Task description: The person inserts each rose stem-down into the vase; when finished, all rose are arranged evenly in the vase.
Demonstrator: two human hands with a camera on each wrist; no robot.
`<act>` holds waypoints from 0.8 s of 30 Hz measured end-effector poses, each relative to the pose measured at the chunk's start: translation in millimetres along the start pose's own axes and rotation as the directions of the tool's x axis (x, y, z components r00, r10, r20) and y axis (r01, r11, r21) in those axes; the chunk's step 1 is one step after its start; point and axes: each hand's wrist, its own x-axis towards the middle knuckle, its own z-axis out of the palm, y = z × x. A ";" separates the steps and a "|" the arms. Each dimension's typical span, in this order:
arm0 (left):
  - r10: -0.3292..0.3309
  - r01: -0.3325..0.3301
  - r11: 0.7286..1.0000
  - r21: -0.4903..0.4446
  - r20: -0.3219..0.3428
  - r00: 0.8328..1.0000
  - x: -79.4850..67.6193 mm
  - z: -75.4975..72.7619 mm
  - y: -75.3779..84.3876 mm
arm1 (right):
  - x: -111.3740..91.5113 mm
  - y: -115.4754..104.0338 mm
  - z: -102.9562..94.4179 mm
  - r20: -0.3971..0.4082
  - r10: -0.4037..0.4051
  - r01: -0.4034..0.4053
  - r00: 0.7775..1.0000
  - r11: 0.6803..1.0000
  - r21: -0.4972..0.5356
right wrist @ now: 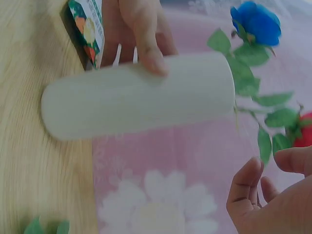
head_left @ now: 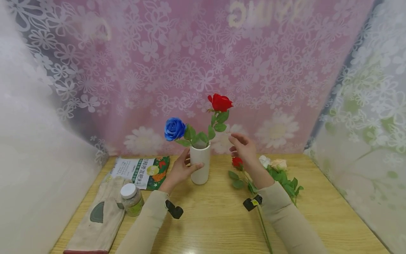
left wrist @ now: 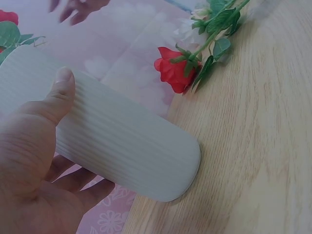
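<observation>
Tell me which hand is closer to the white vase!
Left. The left hand holds the white vase around its side, while the right hand is in the air to the vase's right, not touching it.

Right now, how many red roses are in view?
2: one red rose is in the white vase; another red rose lies on the table, right of the vase. The right sleeve might hide more.
</observation>
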 end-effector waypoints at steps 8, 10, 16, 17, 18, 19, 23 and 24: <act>0.002 -0.002 1.000 -0.023 0.009 1.000 -1.2 -0.7 4.8 | -10.3 14.2 -64.5 0.042 0.043 -0.041 0.998 0.998 -0.052; 0.006 -0.005 1.000 -0.024 0.013 1.000 -1.1 -0.6 5.5 | -13.4 19.6 -80.6 0.033 0.048 -0.046 0.998 0.997 -0.056; 0.000 0.000 1.000 -0.011 0.013 1.000 0.2 -1.3 4.4 | -19.0 33.2 -123.2 0.014 0.057 -0.057 0.998 0.998 0.001; -0.001 0.001 1.000 -0.009 0.012 1.000 0.3 -1.4 3.9 | -19.4 35.5 -129.1 0.010 0.059 -0.059 0.998 0.998 0.020; -0.002 0.002 1.000 -0.010 0.012 1.000 0.4 -1.6 3.4 | -20.0 37.9 -134.7 0.003 0.060 -0.060 0.998 0.998 0.029; -0.001 0.002 1.000 -0.008 0.011 1.000 0.5 -1.6 2.8 | -20.6 40.3 -139.8 -0.003 0.058 -0.058 0.998 0.998 0.031; -0.003 0.003 1.000 -0.009 0.007 1.000 0.0 -0.8 1.9 | -25.3 48.8 -157.4 -0.021 0.072 -0.072 0.997 0.997 0.008; -0.002 0.002 1.000 -0.011 0.005 1.000 -0.1 -0.4 1.8 | -26.7 50.8 -161.1 -0.023 0.076 -0.077 0.997 0.997 -0.015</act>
